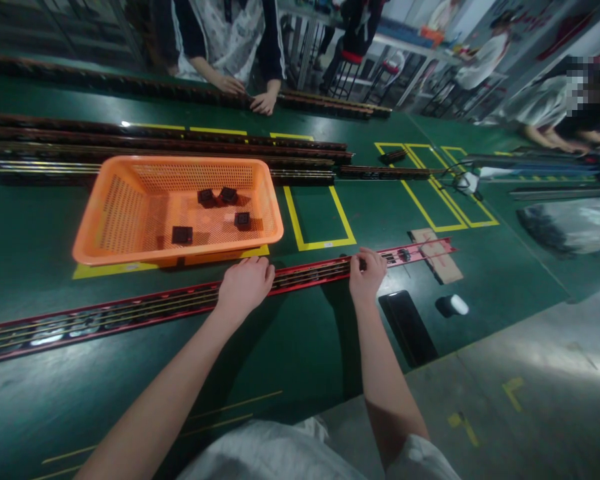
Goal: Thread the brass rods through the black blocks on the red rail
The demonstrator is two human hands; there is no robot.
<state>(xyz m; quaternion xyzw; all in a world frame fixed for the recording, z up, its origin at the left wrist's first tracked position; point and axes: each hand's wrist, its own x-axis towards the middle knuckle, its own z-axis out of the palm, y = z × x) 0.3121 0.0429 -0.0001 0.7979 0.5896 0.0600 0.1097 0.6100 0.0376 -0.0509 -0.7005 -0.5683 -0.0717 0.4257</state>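
A long red rail with thin brass-coloured strips inside runs across the green table, its right end on a piece of brown cardboard. My left hand rests over the rail, its fingers bent down onto it; what they grip, if anything, is hidden. Further right along the rail, my right hand is closed around a small dark part at the rail. Behind my left hand stands an orange basket holding several small black blocks.
A black phone and a white object lie right of my right hand. Dark rails lie behind the basket. A person's hands rest across the table; another person works at the far right near cables.
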